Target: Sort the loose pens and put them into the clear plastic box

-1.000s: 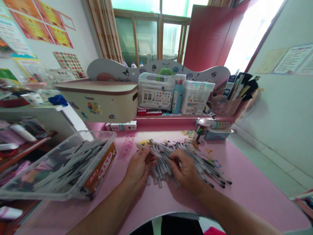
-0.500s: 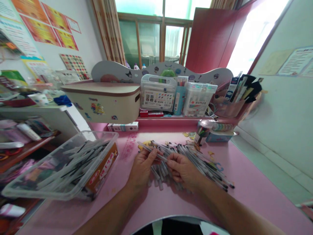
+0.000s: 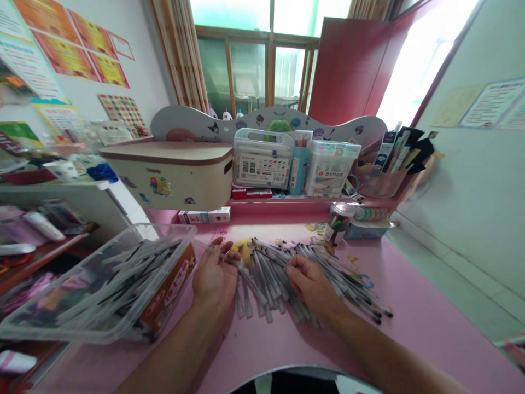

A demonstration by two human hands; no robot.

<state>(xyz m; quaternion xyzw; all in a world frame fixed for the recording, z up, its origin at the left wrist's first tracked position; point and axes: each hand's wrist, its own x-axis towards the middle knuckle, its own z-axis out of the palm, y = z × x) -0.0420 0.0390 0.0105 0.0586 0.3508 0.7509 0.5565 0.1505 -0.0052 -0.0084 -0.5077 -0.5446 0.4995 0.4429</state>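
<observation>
My left hand (image 3: 214,278) is palm up beside the clear bin, its fingers loosely curled around a slim, see-through pen (image 3: 208,248) that sticks out to the left. My right hand (image 3: 310,282) is over the middle of a spread pile of pens (image 3: 268,273), thumb and forefinger pinched on one of them; its lower fingers hide part of the pile. The pens have greyish translucent barrels, many with dark ends. A clear plastic bin (image 3: 131,334) at left holds many similar pens in a loose heap.
A cream lidded box (image 3: 176,178), a clear marker case (image 3: 262,164) and another marker box (image 3: 332,169) stand on the raised shelf. Below at right are a clear jar (image 3: 339,221) and a blue box (image 3: 367,230). The pink desk (image 3: 262,347) extends toward me.
My left hand has moved left, away from my right hand, and turned palm up with a pen. My right hand has shifted slightly right and stays over the pile.
</observation>
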